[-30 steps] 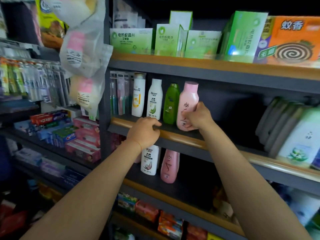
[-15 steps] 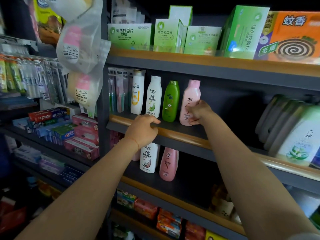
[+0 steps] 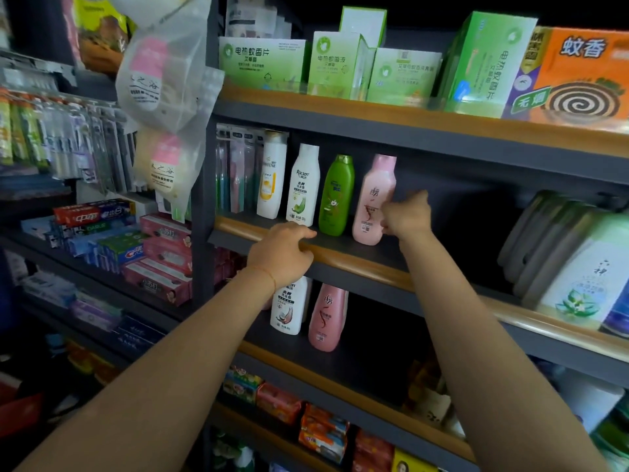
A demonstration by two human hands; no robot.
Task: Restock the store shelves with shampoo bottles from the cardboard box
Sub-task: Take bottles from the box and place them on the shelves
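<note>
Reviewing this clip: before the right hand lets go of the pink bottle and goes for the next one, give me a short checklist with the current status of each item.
1. Pink bottle on the middle shelf, behind the wooden lip: ok.
2. Pink bottle upright: not ok, it leans slightly left at the top.
3. In row with the green bottle, label facing out: ok.
4. Right hand released: not ok, its fingers are at the bottle's right side.
5. Left hand steady: ok, it rests on the shelf edge, holding nothing.
6. Cardboard box within reach: cannot tell, out of view.
</note>
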